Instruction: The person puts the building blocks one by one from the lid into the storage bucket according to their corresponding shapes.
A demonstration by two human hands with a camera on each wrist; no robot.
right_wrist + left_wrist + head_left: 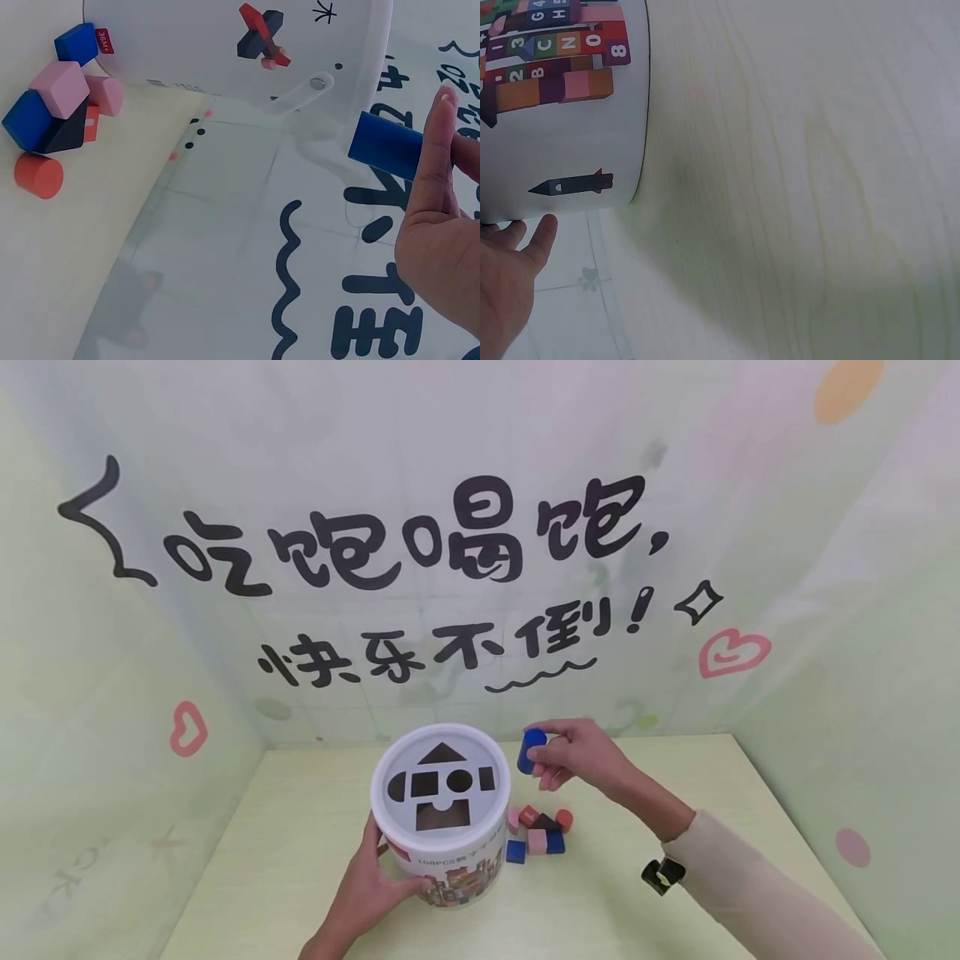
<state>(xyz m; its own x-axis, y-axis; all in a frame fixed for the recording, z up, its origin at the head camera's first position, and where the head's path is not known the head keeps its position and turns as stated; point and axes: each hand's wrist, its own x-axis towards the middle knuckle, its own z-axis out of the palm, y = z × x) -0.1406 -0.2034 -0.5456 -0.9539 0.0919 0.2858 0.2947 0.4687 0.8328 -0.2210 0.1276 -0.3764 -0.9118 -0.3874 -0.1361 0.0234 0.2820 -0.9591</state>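
A white tub (483,864) printed with colourful blocks stands upright on the table. Its lid (401,818) has several shaped holes, among them a triangle, a square and a circle. My left hand (367,881) grips the tub's left side, thumb at the front, other fingers partly hidden behind; the left wrist view shows fingertips against its printed wall (562,150). To the right of the lid, above the table, my right hand (581,756) pinches a blue cylinder block (531,752) between thumb and fingers. In the right wrist view the cylinder (386,146) is apart from the tub.
Right of the tub lies a small group of blocks: a red cylinder (565,820), a pink block (537,841), a dark block (545,822) and blue ones, one (516,851) close to the tub. A printed cloth wall (465,427) rises behind the table (285,827).
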